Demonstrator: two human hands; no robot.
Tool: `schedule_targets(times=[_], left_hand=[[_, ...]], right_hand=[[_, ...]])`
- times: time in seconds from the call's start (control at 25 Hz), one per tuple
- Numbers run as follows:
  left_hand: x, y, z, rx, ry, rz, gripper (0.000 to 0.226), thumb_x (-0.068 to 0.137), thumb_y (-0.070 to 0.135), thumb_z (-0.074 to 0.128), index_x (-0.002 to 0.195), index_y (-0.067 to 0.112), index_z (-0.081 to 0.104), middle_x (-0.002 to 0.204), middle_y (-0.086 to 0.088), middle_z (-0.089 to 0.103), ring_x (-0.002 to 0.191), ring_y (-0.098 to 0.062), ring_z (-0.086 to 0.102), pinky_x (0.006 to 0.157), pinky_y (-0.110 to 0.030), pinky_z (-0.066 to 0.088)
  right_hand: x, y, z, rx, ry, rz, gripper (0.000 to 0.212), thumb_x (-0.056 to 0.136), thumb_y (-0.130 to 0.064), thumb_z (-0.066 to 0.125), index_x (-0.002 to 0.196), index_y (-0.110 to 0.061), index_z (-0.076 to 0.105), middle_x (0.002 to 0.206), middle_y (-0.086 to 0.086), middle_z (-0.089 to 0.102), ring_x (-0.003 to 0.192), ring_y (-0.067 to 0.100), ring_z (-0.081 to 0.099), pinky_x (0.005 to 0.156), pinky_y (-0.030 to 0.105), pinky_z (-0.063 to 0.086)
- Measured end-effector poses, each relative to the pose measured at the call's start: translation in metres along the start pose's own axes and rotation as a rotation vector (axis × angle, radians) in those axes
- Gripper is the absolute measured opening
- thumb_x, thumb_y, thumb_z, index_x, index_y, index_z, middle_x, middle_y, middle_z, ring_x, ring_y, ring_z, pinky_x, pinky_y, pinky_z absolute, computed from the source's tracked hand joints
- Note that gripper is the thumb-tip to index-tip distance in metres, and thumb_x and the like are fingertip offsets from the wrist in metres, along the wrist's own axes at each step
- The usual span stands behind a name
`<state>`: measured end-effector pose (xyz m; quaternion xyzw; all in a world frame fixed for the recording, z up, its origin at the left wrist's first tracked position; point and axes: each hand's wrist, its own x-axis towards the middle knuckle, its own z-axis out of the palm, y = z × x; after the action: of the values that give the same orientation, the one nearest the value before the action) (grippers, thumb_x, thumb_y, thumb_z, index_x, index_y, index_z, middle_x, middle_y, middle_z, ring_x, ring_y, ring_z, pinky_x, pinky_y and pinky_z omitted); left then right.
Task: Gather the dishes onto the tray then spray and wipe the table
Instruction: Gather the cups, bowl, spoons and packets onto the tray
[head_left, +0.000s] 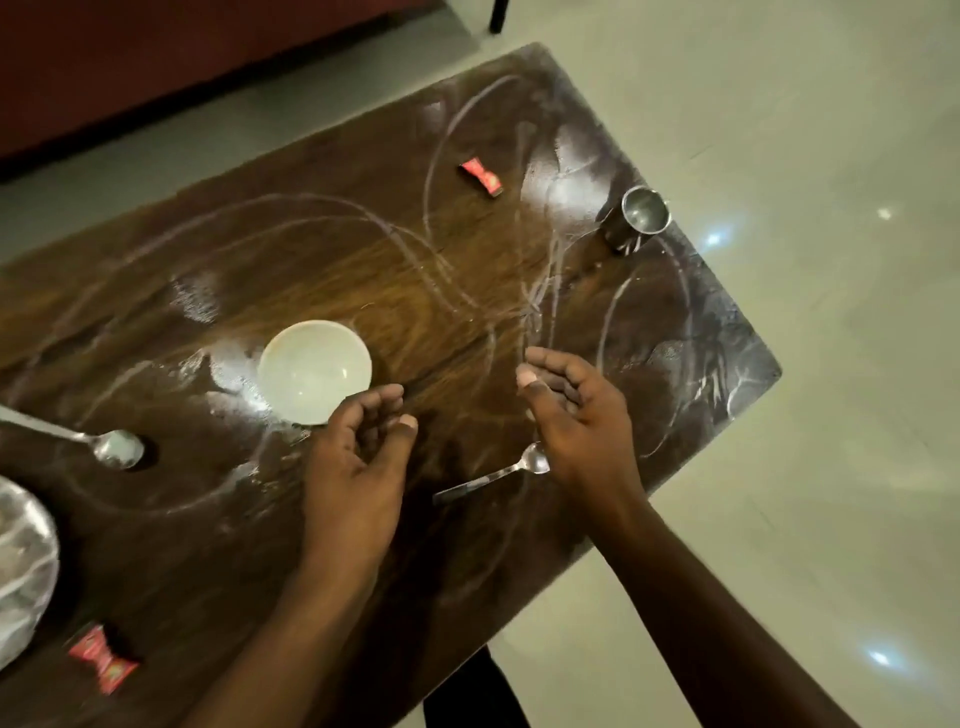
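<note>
L hand and R hand are empty, fingers loosely curled. L is just beside bowl, prob. next pick. R hovers over small spoon. Cup is at far corner of surface, plate at left edge. No tray in view.

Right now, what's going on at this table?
A person leans over a dark wooden table with both hands empty and fingers loosely curled. The left hand is next to a white bowl, and the right hand is by a small spoon. Nothing is gathered yet: a second spoon, a steel cup, a steel plate and red wrappers lie scattered. White streaks cover the top. No tray is in view.
</note>
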<state>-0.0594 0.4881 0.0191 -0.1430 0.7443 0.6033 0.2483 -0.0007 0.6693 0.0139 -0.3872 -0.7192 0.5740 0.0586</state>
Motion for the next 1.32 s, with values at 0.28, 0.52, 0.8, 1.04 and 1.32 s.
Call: schedule_targets(times=[0.28, 0.52, 0.8, 1.04, 1.32], left_hand=[[0.06, 0.034, 0.131, 0.0, -0.136, 0.032, 0.03, 0.102, 0.013, 0.068, 0.132, 0.02, 0.07, 0.119, 0.006, 0.075, 0.107, -0.003, 0.071, 0.109, -0.042, 0.058], [0.118, 0.074, 0.231, -0.012, -0.372, 0.036, 0.058, 0.107, 0.027, 0.062, 0.161, 0.031, 0.043, 0.166, 0.0, 0.048, 0.143, -0.012, 0.052, 0.123, -0.043, 0.044], [0.192, 0.042, 0.29, -0.043, -0.442, -0.097, 0.063, 0.084, 0.062, 0.064, 0.144, 0.043, 0.058, 0.174, 0.0, 0.037, 0.159, -0.02, 0.036, 0.129, -0.053, 0.031], [0.151, 0.062, 0.249, -0.158, -0.193, 0.08, 0.056, 0.096, 0.041, 0.059, 0.142, 0.009, 0.066, 0.137, -0.012, 0.075, 0.129, -0.025, 0.07, 0.115, -0.05, 0.054], [0.086, 0.059, 0.07, -0.298, 0.174, 0.166, 0.036, 0.102, 0.031, 0.07, 0.133, 0.014, 0.076, 0.126, 0.004, 0.081, 0.121, -0.008, 0.074, 0.112, -0.041, 0.056]], right_hand=[[0.132, 0.004, -0.102, 0.018, 0.221, 0.014, 0.026, 0.101, -0.035, 0.073, 0.126, -0.025, 0.074, 0.117, -0.001, 0.078, 0.108, 0.013, 0.075, 0.098, 0.04, 0.063], [0.226, 0.012, -0.121, 0.144, 0.147, 0.12, 0.036, 0.102, -0.04, 0.069, 0.135, -0.027, 0.066, 0.133, 0.004, 0.072, 0.111, 0.014, 0.073, 0.098, 0.042, 0.064], [0.254, 0.017, -0.114, 0.083, 0.025, 0.158, 0.026, 0.111, -0.034, 0.053, 0.126, -0.024, 0.073, 0.122, 0.002, 0.076, 0.117, 0.018, 0.071, 0.099, 0.04, 0.062], [0.206, -0.019, -0.076, 0.145, 0.028, 0.062, 0.024, 0.113, -0.027, 0.053, 0.102, -0.028, 0.075, 0.098, -0.008, 0.081, 0.102, 0.01, 0.077, 0.092, 0.031, 0.064], [0.097, -0.066, 0.047, 0.149, -0.178, -0.129, 0.026, 0.108, -0.024, 0.063, 0.129, -0.023, 0.078, 0.116, -0.008, 0.082, 0.112, 0.012, 0.077, 0.095, 0.035, 0.063]])
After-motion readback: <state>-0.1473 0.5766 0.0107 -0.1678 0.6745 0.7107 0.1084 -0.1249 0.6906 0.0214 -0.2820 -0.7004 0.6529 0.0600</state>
